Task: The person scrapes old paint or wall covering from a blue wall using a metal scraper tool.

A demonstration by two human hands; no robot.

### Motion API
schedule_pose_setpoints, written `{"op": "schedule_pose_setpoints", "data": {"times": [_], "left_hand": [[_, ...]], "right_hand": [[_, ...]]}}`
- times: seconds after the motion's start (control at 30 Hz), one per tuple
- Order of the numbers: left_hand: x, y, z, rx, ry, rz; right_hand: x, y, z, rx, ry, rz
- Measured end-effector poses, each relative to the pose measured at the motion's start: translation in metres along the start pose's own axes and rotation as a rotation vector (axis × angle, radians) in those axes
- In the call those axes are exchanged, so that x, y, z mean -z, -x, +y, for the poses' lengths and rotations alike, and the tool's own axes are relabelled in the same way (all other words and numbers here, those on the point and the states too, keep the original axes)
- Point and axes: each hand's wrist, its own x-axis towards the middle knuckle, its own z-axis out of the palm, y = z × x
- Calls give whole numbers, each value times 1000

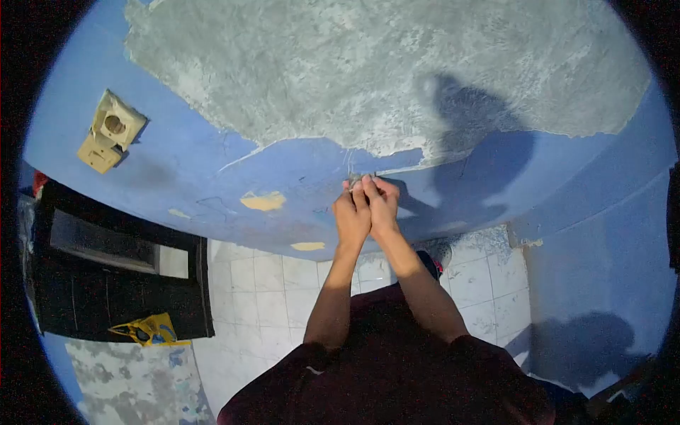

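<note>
My left hand (351,218) and my right hand (383,208) are pressed together against the blue wall (304,166). The fingers of both close around a small grey scraper-like tool (360,179), mostly covered by my fingertips. Its top end touches the wall just below the jagged edge of a large bare grey plaster patch (340,78). Thin pale scratch lines run up the paint right above my fingers. A strip of lifted paint edge (404,170) stretches to the right of my hands.
A loose cream socket box (112,131) sticks out from the wall at left. Below it stands a dark cabinet (106,290) with a yellow bag (152,329) on it. White floor tiles (255,283) lie beneath me; a side wall (588,262) rises at right.
</note>
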Motion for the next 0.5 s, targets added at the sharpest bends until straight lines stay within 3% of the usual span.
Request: {"op": "schedule_pose_setpoints", "data": {"times": [0.23, 0.3, 0.37, 0.47, 0.5], "left_hand": [[-4, 4, -10, 46, 27, -59], [-16, 8, -14, 108, 295, -31], [-27, 14, -11, 77, 347, 10], [-37, 26, -13, 376, 660, -115], [-38, 29, -8, 381, 660, -115]], "right_hand": [[6, 4, -30, 1, 270, -113], [23, 6, -43, -65, 367, -107], [39, 11, -56, -92, 685, -99], [81, 24, -62, -148, 645, 24], [97, 29, -67, -141, 706, 65]]}}
